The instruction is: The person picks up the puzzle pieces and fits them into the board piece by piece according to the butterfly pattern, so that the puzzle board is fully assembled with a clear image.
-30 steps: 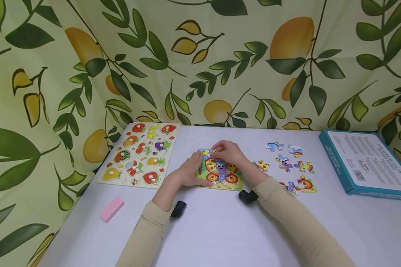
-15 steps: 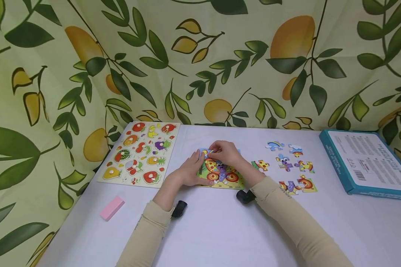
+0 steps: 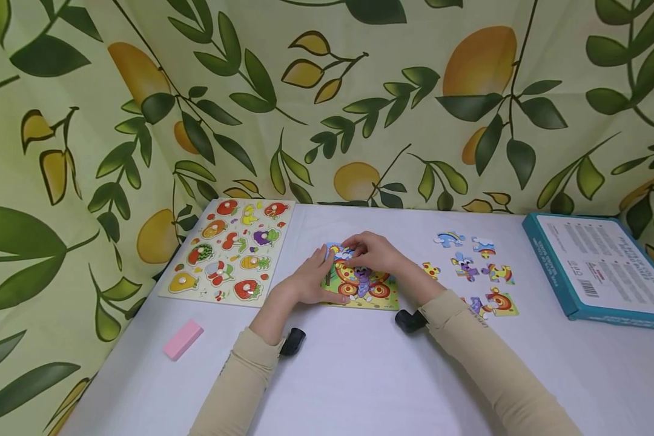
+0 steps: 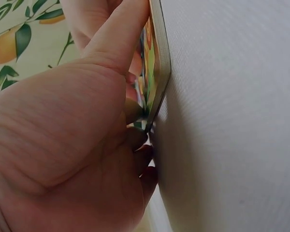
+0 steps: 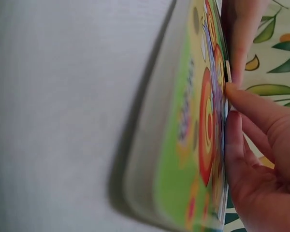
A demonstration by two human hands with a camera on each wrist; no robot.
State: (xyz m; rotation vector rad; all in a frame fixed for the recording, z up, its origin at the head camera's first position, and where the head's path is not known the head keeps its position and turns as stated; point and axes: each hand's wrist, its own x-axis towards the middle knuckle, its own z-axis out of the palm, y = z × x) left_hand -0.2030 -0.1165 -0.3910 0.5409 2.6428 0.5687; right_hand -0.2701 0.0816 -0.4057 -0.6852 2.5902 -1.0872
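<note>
A square butterfly puzzle board (image 3: 384, 301) lies flat on the white table. My left hand (image 3: 309, 280) holds its near-left corner, fingers along the left side and thumb across the near edge. In the left wrist view, the thumb (image 4: 118, 36) lies over the board's edge. My right hand (image 3: 375, 253) is over the far part of the board, thumb and fingertips pinching a thin puzzle piece (image 5: 228, 71) at its surface. Part of the piece is hidden by the fingers. Several loose puzzle pieces (image 3: 464, 267) lie to the right of the board.
A wooden fruit peg puzzle (image 3: 234, 257) lies at the back left, with a pink block (image 3: 183, 340) nearer me. A teal-edged box (image 3: 599, 260) lies at the far right. Leaf-and-fruit patterned cloth (image 3: 381, 139) hangs behind the table.
My right hand shifts slightly left, then back right, over the far part of the board. More of the blue-and-white picture shows beside its fingertips. My left hand stays at the corner.
</note>
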